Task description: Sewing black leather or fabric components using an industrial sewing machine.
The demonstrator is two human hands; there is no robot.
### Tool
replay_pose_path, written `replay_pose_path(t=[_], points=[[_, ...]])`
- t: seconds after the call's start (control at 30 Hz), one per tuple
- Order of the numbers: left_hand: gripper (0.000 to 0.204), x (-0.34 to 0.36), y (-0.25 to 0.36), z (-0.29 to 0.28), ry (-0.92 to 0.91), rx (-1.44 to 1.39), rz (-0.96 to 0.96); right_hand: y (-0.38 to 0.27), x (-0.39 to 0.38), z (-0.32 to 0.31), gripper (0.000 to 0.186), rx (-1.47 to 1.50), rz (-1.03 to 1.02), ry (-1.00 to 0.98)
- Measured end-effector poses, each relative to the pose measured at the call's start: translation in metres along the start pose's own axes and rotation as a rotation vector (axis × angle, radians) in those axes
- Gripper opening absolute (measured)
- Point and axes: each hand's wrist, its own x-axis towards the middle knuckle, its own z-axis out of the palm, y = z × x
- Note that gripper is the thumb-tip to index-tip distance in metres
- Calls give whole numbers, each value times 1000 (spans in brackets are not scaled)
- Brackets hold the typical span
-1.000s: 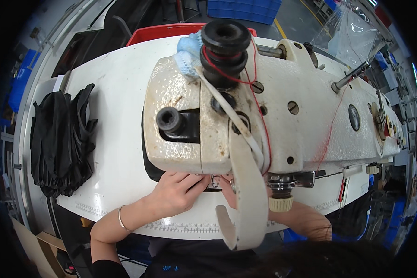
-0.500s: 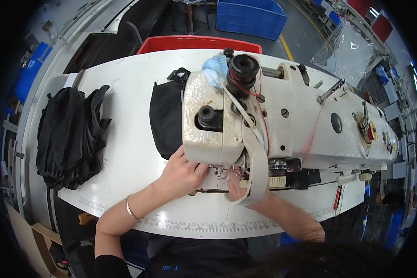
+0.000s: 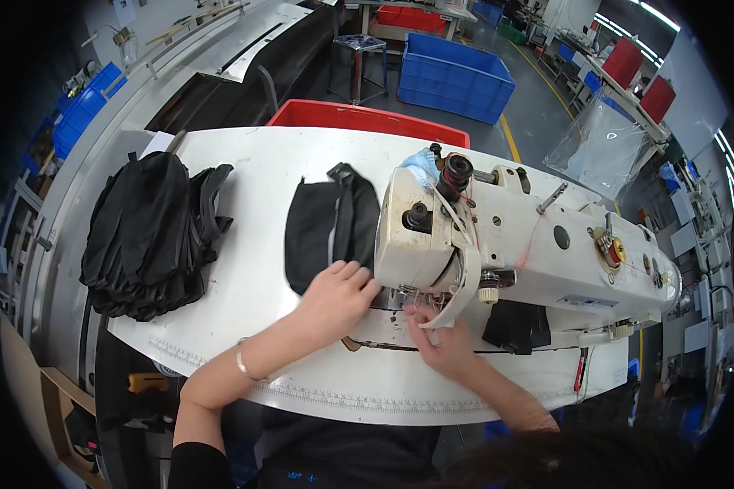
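Fabric piece (image 3: pixel 328 232) lies under left hand (image 3: pixel 334 297), beside sewing machine (image 3: pixel 522 244).

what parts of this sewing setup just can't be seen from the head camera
- Needle and presser foot: head view, hidden under the sewing machine head and its white strap.
- Right hand fingertips: tucked beneath that strap.
- The black fabric piece: its right edge runs behind the machine; the left hand covers its near edge.
- Red bin: mostly behind the white table.
- Thread path: too thin to follow.
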Motion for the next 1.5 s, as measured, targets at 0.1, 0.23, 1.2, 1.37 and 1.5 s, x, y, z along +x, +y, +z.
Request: replay_pose_path(t=[0.1, 0.23, 1.2, 1.37, 1.5], points=[[7, -28, 17, -58, -224, -461, 180, -16, 0, -7, 30, 858, 624, -227], [13, -48, 82, -55, -283, -723, 473, -62, -6, 39, 50, 1552, 851, -420], [31, -46, 113, 16, -52, -530, -19, 189, -451, -31, 66, -1070, 968, -116], [21, -51, 98, 6, -8, -591, 72, 164, -449, -66, 61, -844, 1048, -239], [9, -85, 47, -37, 90, -447, -142, 15, -295, -129, 22, -895, 1110, -394]])
